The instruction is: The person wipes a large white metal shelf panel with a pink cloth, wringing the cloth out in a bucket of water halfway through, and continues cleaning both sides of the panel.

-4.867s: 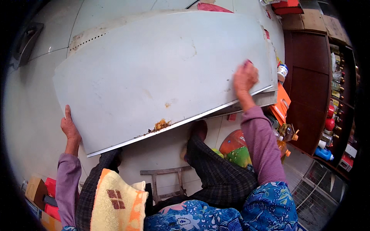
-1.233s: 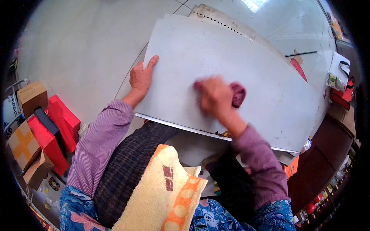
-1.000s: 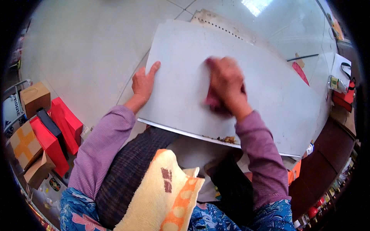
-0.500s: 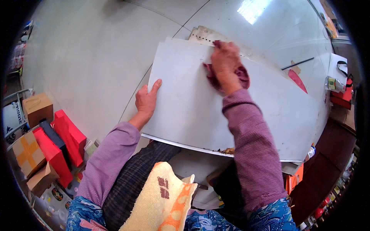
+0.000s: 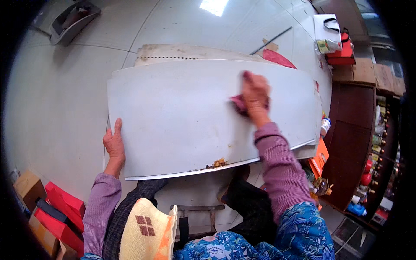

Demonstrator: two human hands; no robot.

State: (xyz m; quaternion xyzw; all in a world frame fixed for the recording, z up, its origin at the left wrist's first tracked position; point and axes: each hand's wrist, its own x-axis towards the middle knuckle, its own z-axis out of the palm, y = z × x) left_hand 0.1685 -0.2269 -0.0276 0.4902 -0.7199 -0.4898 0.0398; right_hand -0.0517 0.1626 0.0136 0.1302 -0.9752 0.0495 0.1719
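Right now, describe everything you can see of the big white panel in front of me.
The panel is a wide, flat, pale sheet, perhaps painted metal, with a bright strip along its near edge. It overlaps a stained board with a row of holes at the far side; its tilt is unclear. A crusty brown patch sits near the middle of the near edge. The left hand grips its left edge, thumb on top; the right hand holds a dark red cloth against it.
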